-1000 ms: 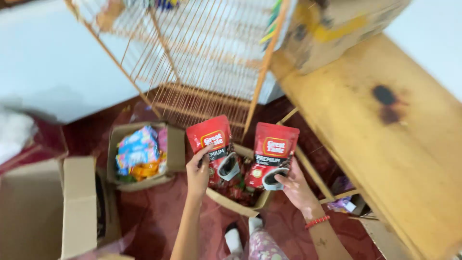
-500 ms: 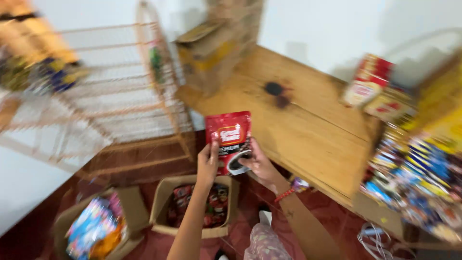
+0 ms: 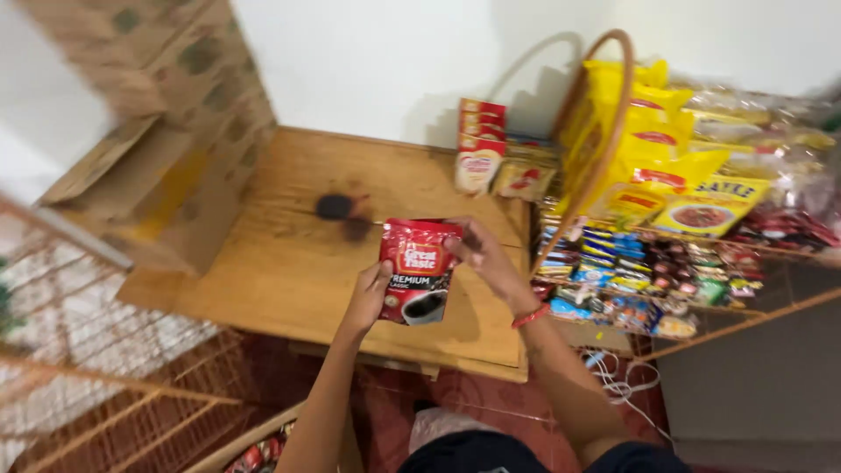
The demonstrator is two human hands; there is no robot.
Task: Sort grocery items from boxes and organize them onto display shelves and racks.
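A red coffee pouch with a picture of a dark cup is held upright over the wooden table. My left hand grips its lower left edge. My right hand, with a red band at the wrist, holds its top right corner. A second pouch may lie behind the front one; I cannot tell.
A large cardboard box stands at the table's left end. Small red and cream packets sit at the back by the wall. A wire rack of yellow bags and several snack packets fills the right. A wooden wire rack stands lower left.
The view has swung right, from the floor boxes to the table and snack rack. The two pouches held side by side have come together into one stack in front of me.
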